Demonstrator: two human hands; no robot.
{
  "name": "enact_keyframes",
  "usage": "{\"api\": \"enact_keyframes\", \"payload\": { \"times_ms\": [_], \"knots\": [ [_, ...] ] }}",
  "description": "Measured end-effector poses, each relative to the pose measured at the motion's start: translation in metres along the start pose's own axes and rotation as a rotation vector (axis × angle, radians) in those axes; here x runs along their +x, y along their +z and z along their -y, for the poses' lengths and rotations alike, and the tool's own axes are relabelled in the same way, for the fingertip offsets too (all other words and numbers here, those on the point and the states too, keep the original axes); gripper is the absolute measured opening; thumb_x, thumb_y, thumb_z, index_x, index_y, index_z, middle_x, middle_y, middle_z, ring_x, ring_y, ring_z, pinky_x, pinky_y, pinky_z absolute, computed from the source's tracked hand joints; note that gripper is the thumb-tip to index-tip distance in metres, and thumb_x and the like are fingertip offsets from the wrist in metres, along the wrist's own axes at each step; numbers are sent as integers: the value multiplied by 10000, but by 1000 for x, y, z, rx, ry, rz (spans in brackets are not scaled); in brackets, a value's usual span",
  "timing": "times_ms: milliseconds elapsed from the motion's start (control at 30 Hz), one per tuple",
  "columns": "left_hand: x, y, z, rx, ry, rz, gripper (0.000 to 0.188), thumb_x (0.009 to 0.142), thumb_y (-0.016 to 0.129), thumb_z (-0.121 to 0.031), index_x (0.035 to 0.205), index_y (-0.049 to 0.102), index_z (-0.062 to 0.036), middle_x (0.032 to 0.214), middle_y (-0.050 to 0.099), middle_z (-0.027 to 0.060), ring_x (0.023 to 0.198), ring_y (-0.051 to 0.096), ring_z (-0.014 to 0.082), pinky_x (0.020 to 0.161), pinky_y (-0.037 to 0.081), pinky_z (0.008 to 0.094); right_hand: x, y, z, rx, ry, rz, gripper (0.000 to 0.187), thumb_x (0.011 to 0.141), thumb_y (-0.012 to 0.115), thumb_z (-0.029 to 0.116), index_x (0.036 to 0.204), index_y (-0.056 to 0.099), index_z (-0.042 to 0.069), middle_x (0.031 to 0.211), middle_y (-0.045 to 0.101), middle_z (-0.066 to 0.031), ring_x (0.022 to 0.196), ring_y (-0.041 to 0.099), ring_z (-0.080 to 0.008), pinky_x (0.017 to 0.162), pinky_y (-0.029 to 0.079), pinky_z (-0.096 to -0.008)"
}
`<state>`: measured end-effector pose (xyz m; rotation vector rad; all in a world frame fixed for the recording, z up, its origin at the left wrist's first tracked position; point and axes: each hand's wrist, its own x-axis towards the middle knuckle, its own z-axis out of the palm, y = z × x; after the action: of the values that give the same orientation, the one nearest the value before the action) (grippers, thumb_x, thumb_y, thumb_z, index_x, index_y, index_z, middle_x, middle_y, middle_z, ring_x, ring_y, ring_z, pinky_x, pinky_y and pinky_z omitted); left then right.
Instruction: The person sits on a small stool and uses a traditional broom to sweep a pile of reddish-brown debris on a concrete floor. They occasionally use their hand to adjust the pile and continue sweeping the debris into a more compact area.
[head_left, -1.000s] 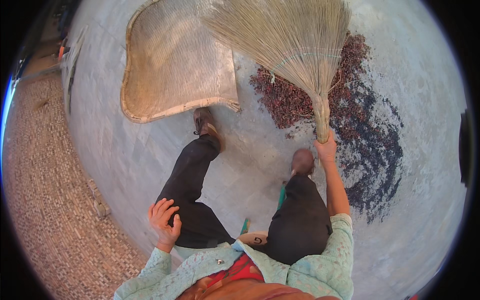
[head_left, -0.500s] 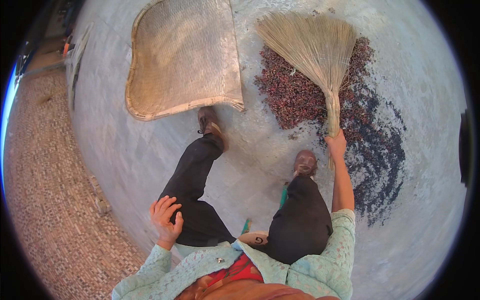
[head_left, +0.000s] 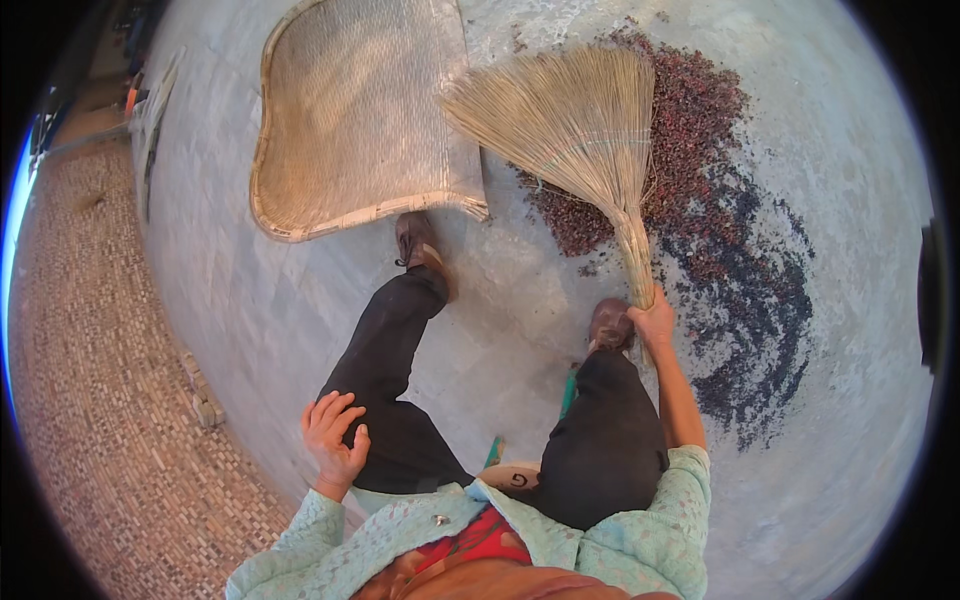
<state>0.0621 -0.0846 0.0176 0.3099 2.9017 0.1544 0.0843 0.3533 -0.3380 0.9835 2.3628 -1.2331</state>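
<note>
Broom [head_left: 575, 120] | hides some reddish heap [head_left: 700, 110] | overlaps woven tray [head_left: 360, 115], perhaps touching

Rough, matt straw broom [head_left: 570, 115]; ribbed woven tray [head_left: 360, 110], probably bamboo; matt cloth trousers [head_left: 408, 450]; textured jacket [head_left: 640, 530].

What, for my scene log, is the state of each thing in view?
Broom: held, bristles fanned
Right hand: closed around broom
Left hand: open, holding nothing
Reddish pile: loose, partly hidden by broom
Dark bits: scattered
Woven tray: lying down, straight edge facing reddish pile
</note>
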Motion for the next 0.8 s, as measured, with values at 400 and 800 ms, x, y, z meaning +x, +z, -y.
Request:
{"api": "enact_keyframes", "payload": {
  "times_ms": [400,800],
  "knots": [
    [214,108,-30,-12,612,228,492,736,694,-153,1205,563,-83,1393,452,122,1287,421,310,1018,377,436,3,2,6,-65,5,-33,405,646,701,206,1013,567,98,830,674,-187,765,655,-390,695,508,-456],
    [287,240,-8,643,634,383,460,879,573,-285,1335,510,-293,1492,340,-74,1403,253,240,1062,209,671,-4,-6,4,-21,41,-6,454,642,717,172,1055,565,60,833,672,-161,786,677,-286,732,513,-376]
  ]
}}
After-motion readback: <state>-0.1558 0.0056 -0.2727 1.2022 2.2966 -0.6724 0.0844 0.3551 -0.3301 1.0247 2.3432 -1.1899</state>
